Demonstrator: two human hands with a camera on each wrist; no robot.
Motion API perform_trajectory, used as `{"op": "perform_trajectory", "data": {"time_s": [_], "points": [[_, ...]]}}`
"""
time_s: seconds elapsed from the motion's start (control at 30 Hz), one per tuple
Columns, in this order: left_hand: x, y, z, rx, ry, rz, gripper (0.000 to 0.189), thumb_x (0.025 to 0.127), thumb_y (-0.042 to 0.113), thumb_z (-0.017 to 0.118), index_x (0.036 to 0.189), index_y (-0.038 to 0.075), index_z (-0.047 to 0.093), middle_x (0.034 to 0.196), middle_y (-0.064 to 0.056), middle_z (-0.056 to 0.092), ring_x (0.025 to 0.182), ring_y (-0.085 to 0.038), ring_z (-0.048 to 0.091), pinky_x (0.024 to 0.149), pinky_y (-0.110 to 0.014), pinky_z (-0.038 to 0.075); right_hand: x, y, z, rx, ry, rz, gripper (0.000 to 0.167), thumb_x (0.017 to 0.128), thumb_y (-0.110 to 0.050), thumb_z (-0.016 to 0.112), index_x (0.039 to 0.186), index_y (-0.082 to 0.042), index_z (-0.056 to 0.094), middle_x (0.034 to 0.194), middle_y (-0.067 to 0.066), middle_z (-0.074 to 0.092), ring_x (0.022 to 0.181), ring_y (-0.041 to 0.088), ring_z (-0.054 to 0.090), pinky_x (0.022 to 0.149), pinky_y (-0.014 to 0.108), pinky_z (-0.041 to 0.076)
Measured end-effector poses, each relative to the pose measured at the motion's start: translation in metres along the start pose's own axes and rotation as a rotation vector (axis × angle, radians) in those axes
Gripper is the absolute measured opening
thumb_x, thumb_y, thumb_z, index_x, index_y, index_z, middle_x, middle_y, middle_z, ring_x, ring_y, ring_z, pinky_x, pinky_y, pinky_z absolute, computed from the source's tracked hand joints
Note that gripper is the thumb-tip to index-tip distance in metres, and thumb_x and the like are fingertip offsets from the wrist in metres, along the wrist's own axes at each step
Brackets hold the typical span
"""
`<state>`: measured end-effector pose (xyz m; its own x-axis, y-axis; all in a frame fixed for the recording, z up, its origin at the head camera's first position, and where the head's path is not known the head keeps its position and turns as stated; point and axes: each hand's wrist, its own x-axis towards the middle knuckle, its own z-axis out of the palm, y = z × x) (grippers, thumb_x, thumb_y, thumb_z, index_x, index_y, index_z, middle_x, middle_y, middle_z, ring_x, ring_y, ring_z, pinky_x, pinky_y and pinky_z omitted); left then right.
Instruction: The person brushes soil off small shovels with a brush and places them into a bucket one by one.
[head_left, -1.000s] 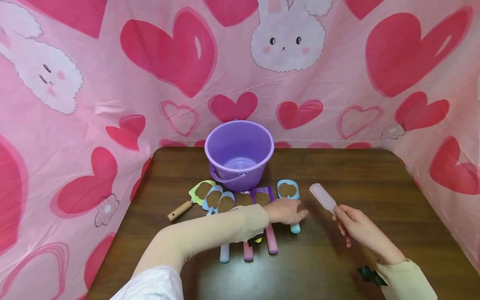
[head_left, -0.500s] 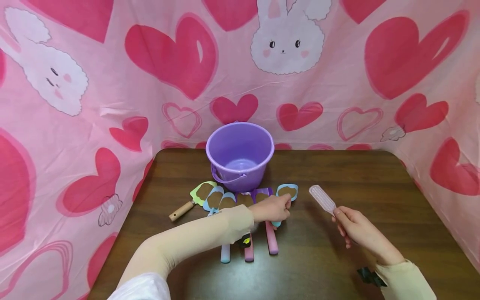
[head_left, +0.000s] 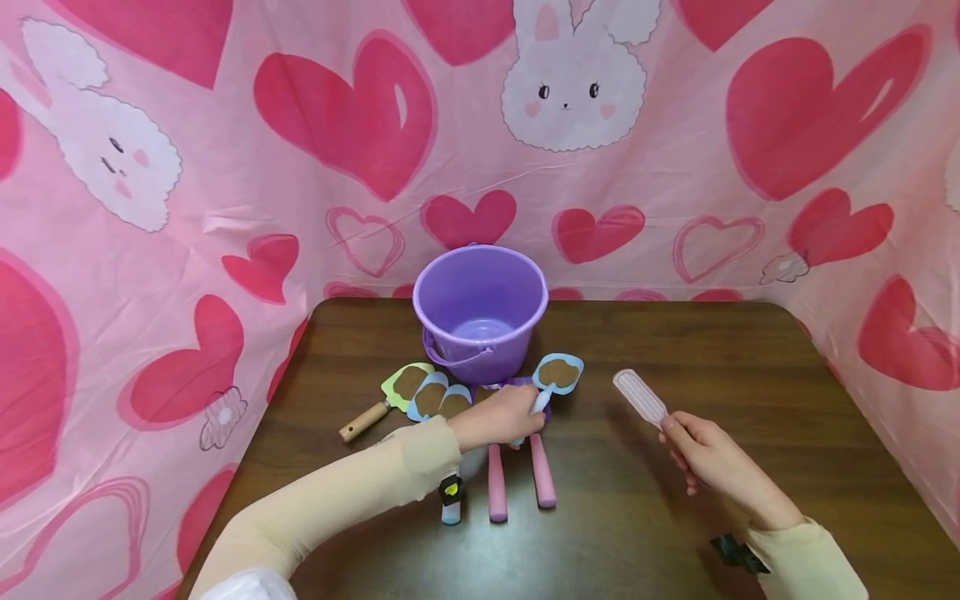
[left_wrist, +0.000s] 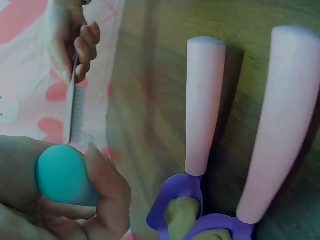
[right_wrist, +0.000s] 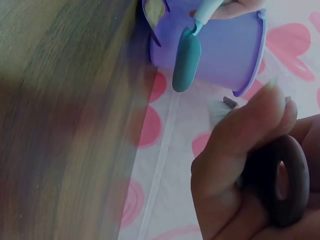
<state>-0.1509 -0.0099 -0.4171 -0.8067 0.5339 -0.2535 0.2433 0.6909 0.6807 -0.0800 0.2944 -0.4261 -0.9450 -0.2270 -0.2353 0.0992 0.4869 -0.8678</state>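
My left hand (head_left: 501, 415) grips the handle of a blue toy shovel (head_left: 542, 398), whose blade with a brown patch is raised near the bucket. Its round turquoise handle end (left_wrist: 65, 172) shows in the left wrist view. Below the hand lie two toy shovels with pink handles (head_left: 543, 475) and purple blades, partly hidden by the hand. On the right, my right hand (head_left: 708, 457) holds a pale pink brush (head_left: 640, 397) by its handle, head pointing towards the bucket. The brush's holed handle end (right_wrist: 295, 190) sticks out of the fist in the right wrist view.
A purple bucket (head_left: 513, 346) stands behind the shovels, its handle hanging at the front. Left of it lie a green shovel with a wooden handle (head_left: 364, 422) and blue shovels (head_left: 414, 406), partly under the left arm. A pink heart-patterned cloth (head_left: 660, 158) hangs around the table.
The left hand has taken hold of the rightmost blue shovel and lifted it, drawing it left over the pink-handled shovels. The right hand keeps holding the brush almost in place.
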Motion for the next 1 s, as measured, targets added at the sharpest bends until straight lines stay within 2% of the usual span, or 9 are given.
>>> {"op": "perform_trajectory", "data": {"time_s": [0.07,0.2,0.3,0.43,0.5,0.67,0.73,0.83,1.0], "points": [[-0.003,-0.003,-0.002,0.003,0.008,0.002,0.018,0.097,0.004,0.061,0.081,0.008,0.052,0.069,-0.001,0.055,0.043,-0.008,0.056,0.044,-0.024,0.050,0.000,-0.001,0.002,-0.009,0.004,-0.013,0.033,0.113,-0.023,0.044,0.099,0.005,0.051,0.067,0.005,0.047,0.044,0.016,0.048,0.044,0.039,0.051],[-0.006,-0.009,-0.003,0.097,0.051,0.052,0.018,0.098,0.007,0.063,0.082,0.010,0.054,0.069,0.002,0.051,0.056,-0.010,0.053,0.055,-0.024,0.047,0.003,-0.003,0.006,-0.030,0.020,-0.048,0.028,0.112,-0.019,0.045,0.100,0.005,0.053,0.066,0.005,0.047,0.043,0.017,0.048,0.043,0.040,0.051],[-0.007,-0.014,-0.004,0.166,0.097,0.093,0.017,0.094,0.010,0.066,0.080,0.011,0.057,0.068,0.005,0.047,0.062,-0.012,0.048,0.059,-0.025,0.041,0.006,-0.006,0.011,-0.034,0.028,-0.072,0.025,0.112,-0.016,0.046,0.101,0.005,0.055,0.065,0.005,0.048,0.042,0.018,0.048,0.043,0.041,0.051],[-0.009,-0.019,-0.002,0.138,0.147,0.090,0.017,0.093,0.013,0.069,0.078,0.012,0.061,0.064,0.006,0.048,0.057,-0.010,0.047,0.055,-0.024,0.040,0.012,-0.009,0.018,-0.033,0.040,-0.078,0.021,0.110,-0.014,0.049,0.101,0.004,0.053,0.065,0.006,0.048,0.043,0.018,0.048,0.043,0.039,0.051],[-0.010,-0.021,-0.001,0.148,0.187,0.109,0.016,0.093,0.015,0.071,0.079,0.011,0.064,0.064,0.006,0.049,0.057,-0.010,0.048,0.056,-0.025,0.041,0.015,-0.010,0.021,-0.036,0.044,-0.080,0.021,0.110,-0.014,0.050,0.101,0.004,0.053,0.065,0.005,0.049,0.043,0.017,0.048,0.043,0.038,0.049],[-0.012,-0.024,0.006,0.306,0.327,0.214,0.014,0.092,0.016,0.073,0.082,0.010,0.065,0.070,0.001,0.051,0.063,-0.017,0.055,0.058,-0.035,0.049,0.019,-0.011,0.029,-0.068,0.045,-0.092,0.020,0.108,-0.018,0.055,0.104,0.002,0.058,0.066,0.005,0.051,0.044,0.013,0.044,0.040,0.032,0.043],[-0.012,-0.024,0.009,0.349,0.367,0.230,0.016,0.091,0.016,0.074,0.080,0.011,0.063,0.069,0.001,0.050,0.063,-0.019,0.055,0.057,-0.037,0.049,0.020,-0.013,0.032,-0.084,0.052,-0.091,0.021,0.108,-0.020,0.056,0.103,0.000,0.060,0.064,0.003,0.051,0.043,0.012,0.042,0.040,0.030,0.040],[-0.013,-0.023,0.011,0.344,0.379,0.224,0.020,0.089,0.017,0.075,0.076,0.013,0.061,0.065,0.002,0.049,0.060,-0.018,0.053,0.053,-0.036,0.047,0.023,-0.014,0.038,-0.128,0.079,-0.100,0.024,0.108,-0.022,0.055,0.098,-0.001,0.061,0.060,0.000,0.048,0.043,0.012,0.041,0.041,0.030,0.039],[-0.012,-0.019,0.013,0.341,0.385,0.210,0.021,0.090,0.021,0.077,0.075,0.014,0.062,0.063,0.006,0.051,0.057,-0.016,0.052,0.051,-0.035,0.046,0.031,-0.013,0.048,-0.239,0.173,-0.134,0.030,0.108,-0.022,0.054,0.088,-0.003,0.064,0.059,-0.004,0.047,0.050,0.011,0.043,0.048,0.027,0.037]]}}
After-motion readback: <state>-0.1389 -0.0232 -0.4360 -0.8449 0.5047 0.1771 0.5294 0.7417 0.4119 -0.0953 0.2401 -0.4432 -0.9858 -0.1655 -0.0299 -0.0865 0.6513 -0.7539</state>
